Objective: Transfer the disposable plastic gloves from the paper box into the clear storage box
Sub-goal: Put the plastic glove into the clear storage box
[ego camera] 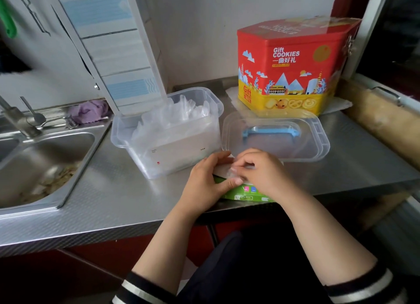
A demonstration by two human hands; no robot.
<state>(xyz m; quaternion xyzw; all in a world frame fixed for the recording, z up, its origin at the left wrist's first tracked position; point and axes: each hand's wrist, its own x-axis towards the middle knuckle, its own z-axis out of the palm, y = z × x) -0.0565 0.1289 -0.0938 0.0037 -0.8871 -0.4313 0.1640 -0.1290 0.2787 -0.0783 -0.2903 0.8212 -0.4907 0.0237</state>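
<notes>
A green paper box [247, 193] lies at the front edge of the steel counter, mostly hidden under both hands. My left hand [209, 181] grips the box's left end, thumb along its side. My right hand [261, 169] rests on top and pinches thin clear plastic gloves [233, 170] at the box's opening. The clear storage box [211, 99] stands open just behind and to the left, with several crumpled clear gloves [175, 115] inside.
The storage box's clear lid [313, 144] with a blue handle lies upside down to the right. A red and yellow cookie tin [293, 65] stands behind it. A steel sink [45, 167] with a tap is at the left. The counter's front edge runs below my hands.
</notes>
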